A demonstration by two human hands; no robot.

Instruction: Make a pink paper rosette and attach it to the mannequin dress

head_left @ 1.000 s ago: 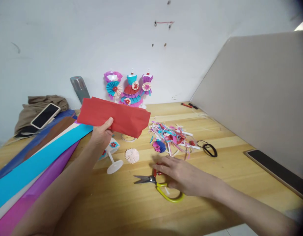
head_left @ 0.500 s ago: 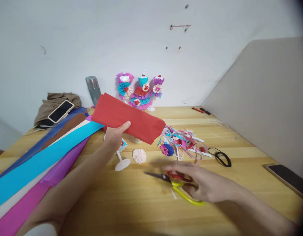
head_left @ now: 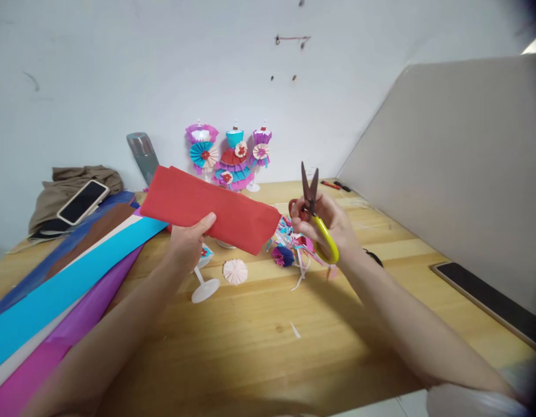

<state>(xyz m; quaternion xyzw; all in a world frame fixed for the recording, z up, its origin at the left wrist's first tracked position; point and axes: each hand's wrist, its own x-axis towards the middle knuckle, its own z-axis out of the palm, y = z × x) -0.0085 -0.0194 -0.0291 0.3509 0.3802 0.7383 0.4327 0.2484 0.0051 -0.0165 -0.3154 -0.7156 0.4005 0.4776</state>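
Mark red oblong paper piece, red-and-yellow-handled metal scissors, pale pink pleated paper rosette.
Red oblong paper piece (head_left: 216,202), head view, on its broad face.
Red-and-yellow-handled metal scissors (head_left: 311,205), head view, near the pivot.
Pale pink pleated paper rosette (head_left: 235,271), head view, at its centre.

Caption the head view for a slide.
Left hand holds red paper; right hand holds open scissors above a wooden table.

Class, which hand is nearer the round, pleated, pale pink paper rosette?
Left. The left hand is just above-left of the rosette in view; the right hand is farther, above-right.
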